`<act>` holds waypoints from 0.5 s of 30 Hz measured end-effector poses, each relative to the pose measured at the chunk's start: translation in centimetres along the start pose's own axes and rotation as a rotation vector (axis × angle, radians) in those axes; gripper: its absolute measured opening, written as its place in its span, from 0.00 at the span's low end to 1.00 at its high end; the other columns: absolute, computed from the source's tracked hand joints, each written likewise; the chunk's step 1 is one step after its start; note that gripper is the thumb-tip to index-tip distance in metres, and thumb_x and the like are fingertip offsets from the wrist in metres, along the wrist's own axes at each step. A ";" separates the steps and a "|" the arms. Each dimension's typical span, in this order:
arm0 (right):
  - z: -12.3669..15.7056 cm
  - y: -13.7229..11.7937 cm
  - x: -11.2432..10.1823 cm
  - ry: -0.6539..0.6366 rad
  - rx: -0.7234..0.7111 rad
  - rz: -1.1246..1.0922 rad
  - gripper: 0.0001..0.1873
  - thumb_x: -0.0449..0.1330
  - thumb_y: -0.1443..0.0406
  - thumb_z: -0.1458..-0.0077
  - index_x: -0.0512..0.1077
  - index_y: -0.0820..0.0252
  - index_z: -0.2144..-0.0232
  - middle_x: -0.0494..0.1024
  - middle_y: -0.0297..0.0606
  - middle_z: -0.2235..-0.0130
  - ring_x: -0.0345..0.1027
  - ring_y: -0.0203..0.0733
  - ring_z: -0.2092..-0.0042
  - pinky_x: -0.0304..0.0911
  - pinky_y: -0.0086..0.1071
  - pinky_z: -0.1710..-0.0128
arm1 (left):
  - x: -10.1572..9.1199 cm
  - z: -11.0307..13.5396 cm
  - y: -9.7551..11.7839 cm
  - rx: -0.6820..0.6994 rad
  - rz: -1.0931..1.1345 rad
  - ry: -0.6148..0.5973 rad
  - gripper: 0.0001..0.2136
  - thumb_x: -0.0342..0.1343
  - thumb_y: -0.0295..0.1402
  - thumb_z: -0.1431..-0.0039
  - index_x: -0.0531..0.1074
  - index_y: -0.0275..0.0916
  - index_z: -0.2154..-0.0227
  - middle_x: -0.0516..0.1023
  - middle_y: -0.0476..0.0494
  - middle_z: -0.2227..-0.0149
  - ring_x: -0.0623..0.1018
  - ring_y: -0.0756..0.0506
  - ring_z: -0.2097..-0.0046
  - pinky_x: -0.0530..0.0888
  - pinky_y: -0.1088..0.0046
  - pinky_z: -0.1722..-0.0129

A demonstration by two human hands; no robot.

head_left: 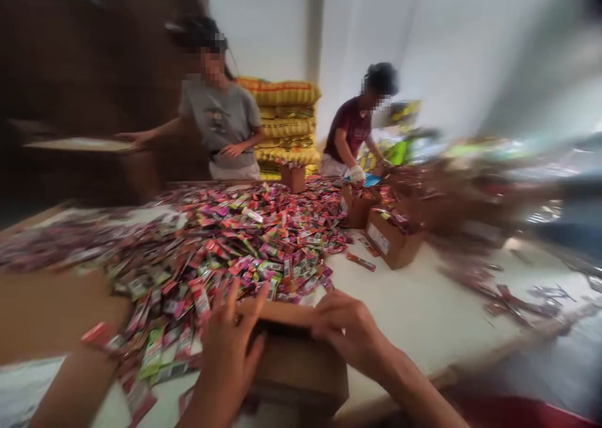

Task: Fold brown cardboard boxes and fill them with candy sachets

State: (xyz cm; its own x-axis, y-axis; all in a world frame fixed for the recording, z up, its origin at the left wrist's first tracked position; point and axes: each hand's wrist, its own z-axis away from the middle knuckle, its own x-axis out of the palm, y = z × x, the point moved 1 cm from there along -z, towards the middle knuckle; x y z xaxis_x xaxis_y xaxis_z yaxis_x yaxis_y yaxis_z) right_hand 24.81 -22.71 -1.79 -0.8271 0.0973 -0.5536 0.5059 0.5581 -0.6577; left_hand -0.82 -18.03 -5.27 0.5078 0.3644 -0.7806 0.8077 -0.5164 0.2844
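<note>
A small brown cardboard box point(301, 368) stands at the near edge of the table, right in front of me. My left hand point(232, 343) is against its left side, with the fingers spread and pointing up. At the far right corner my right hand point(350, 331) is closed, its fingers pinching the box's raised flap point(282, 313). A dark gap shows under the flap, and the box's contents are hidden. Beyond both hands lies a large heap of small, colourful stick packets point(263, 234), mostly red, purple and green.
Opened brown boxes holding packets point(395, 237) stand to the right, and a smaller box point(293, 177) is at the back. Larger cardboard point(56, 309) lies at left. Two people work across the white table point(423, 309). Yellow sacks point(282, 127) are stacked behind.
</note>
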 end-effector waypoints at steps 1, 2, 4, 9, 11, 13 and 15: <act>0.6 -0.5 0.5 -0.042 -0.025 0.026 0.08 0.61 0.67 0.37 0.79 0.57 0.67 0.79 0.39 0.62 0.70 0.43 0.56 0.67 0.37 0.54 | -0.2 -0.3 0.6 0.038 -0.038 -0.074 0.24 0.50 0.27 0.36 0.69 0.54 0.40 0.50 0.41 0.27 0.51 0.26 0.28 0.61 0.32 0.40; 1.1 -0.9 1.1 -0.072 -0.037 0.056 0.08 0.60 0.69 0.37 0.78 0.57 0.68 0.79 0.39 0.61 0.69 0.44 0.55 0.67 0.39 0.53 | -0.5 -0.5 1.1 0.067 -0.042 -0.158 0.23 0.48 0.25 0.36 0.72 0.54 0.43 0.56 0.43 0.29 0.54 0.27 0.29 0.61 0.31 0.40; 1.8 -1.3 2.1 -0.102 -0.022 0.122 0.08 0.57 0.71 0.36 0.76 0.58 0.64 0.77 0.40 0.59 0.67 0.46 0.52 0.67 0.41 0.51 | -1.2 -1.0 1.8 0.138 0.003 -0.338 0.22 0.45 0.23 0.34 0.73 0.52 0.45 0.67 0.46 0.34 0.62 0.33 0.31 0.58 0.30 0.38; 2.1 -0.6 3.3 -0.198 -0.082 0.248 0.12 0.52 0.71 0.34 0.75 0.60 0.64 0.74 0.43 0.62 0.66 0.48 0.55 0.68 0.46 0.54 | -2.6 -1.9 2.0 0.436 0.008 -0.435 0.19 0.42 0.24 0.31 0.71 0.35 0.43 0.71 0.36 0.37 0.66 0.40 0.34 0.55 0.51 0.30; 2.3 -0.5 3.5 -0.209 -0.079 0.262 0.13 0.51 0.70 0.33 0.76 0.59 0.63 0.74 0.43 0.61 0.66 0.49 0.55 0.68 0.47 0.54 | -2.5 -2.2 2.0 0.504 0.071 -0.483 0.20 0.46 0.36 0.29 0.68 0.36 0.40 0.66 0.33 0.34 0.63 0.38 0.32 0.56 0.54 0.31; 2.4 -0.5 3.4 -0.209 -0.055 0.235 0.14 0.51 0.69 0.32 0.77 0.58 0.63 0.75 0.44 0.59 0.67 0.48 0.53 0.69 0.46 0.53 | -2.1 -2.7 2.3 0.514 0.170 -0.576 0.38 0.56 0.58 0.42 0.58 0.47 0.32 0.54 0.32 0.29 0.57 0.30 0.30 0.56 0.45 0.33; 2.3 -0.6 2.9 -0.207 -0.034 0.162 0.16 0.51 0.66 0.32 0.78 0.56 0.65 0.77 0.43 0.58 0.69 0.48 0.52 0.69 0.45 0.52 | -2.0 -3.4 2.8 0.523 0.192 -0.636 0.58 0.63 0.68 0.63 0.47 0.56 0.29 0.51 0.29 0.29 0.58 0.21 0.33 0.58 0.35 0.38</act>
State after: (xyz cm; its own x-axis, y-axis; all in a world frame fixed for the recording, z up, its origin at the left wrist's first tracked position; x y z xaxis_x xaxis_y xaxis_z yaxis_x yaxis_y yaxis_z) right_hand 22.71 -24.60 -4.16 -0.6664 0.0191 -0.7453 0.6165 0.5763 -0.5365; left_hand 1.46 -17.58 -1.06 0.2303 -0.1908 -0.9542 0.4027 -0.8740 0.2719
